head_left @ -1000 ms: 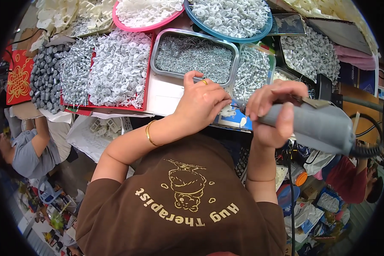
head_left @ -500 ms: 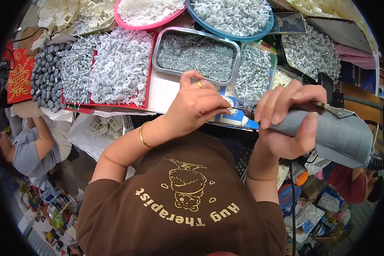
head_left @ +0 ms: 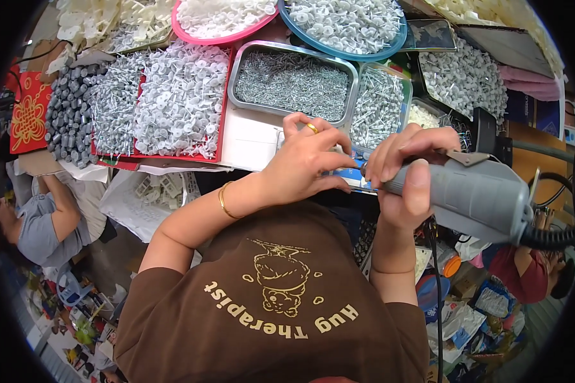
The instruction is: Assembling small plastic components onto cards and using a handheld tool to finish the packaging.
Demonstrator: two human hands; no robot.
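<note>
My right hand (head_left: 406, 175) is wrapped round a grey electric screwdriver (head_left: 473, 198) held nearly level, its nose toward the left. Beside that nose, my left hand (head_left: 310, 156) has thumb and forefinger spread apart, and no part shows between them. Just beyond the left hand lies a metal tray (head_left: 294, 83) full of small screws. A clear tray (head_left: 377, 105) of longer screws sits right of it, behind the screwdriver's tip. The tip itself is mostly hidden by my right fingers.
A red tray (head_left: 225, 121) of white-headed fasteners stands left, near dark grey cylinders (head_left: 76, 121). Pink (head_left: 236, 39) and blue (head_left: 345, 56) basins hold white pieces at the back. A white bag (head_left: 134, 201) hangs below the table edge. The screwdriver's cable (head_left: 549, 239) trails right. Other people sit at both sides.
The small white part pinched in my left fingers has gone from view, and those fingers have spread. The screwdriver and my right hand have moved slightly left and tilted.
</note>
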